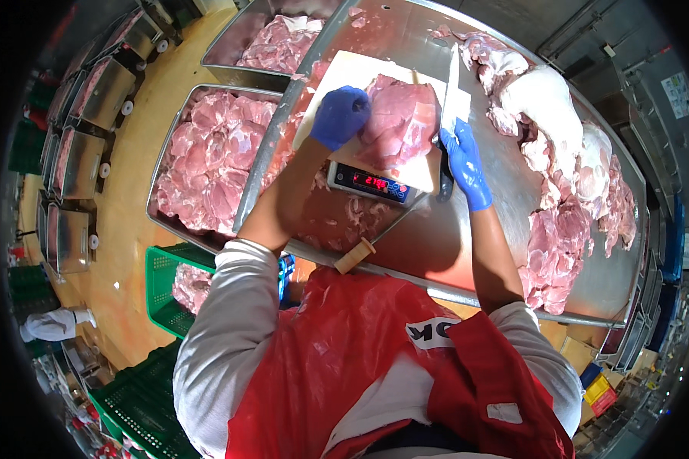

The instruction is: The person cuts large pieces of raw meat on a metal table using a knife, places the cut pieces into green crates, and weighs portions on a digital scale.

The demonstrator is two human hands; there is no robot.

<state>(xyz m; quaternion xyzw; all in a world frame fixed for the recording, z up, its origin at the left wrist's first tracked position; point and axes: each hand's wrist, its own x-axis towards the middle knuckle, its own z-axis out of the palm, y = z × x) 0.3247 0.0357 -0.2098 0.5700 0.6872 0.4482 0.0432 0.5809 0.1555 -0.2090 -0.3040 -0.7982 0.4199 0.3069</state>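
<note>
A large pink slab of raw meat (400,118) lies on a white board (337,80) on the metal table. In front of the board sits a scale display (371,183) with lit red digits. My left hand (341,116), in a blue glove, is curled into a fist against the meat's left edge; anything inside it is hidden. On the right, my blue-gloved right hand (467,164) has its fingers at the base of a long knife (452,80). The blade points away from me, and its black handle shows beside the palm. A wooden-handled metal rod (356,256) lies at the near edge.
Large meat cuts, some with pale skin (543,99), line the table's right side. Metal bins of meat (210,161) stand against its left edge. Green crates (161,291) are below left. Wheeled metal carts (76,161) line the far left, and another person (50,325) is there.
</note>
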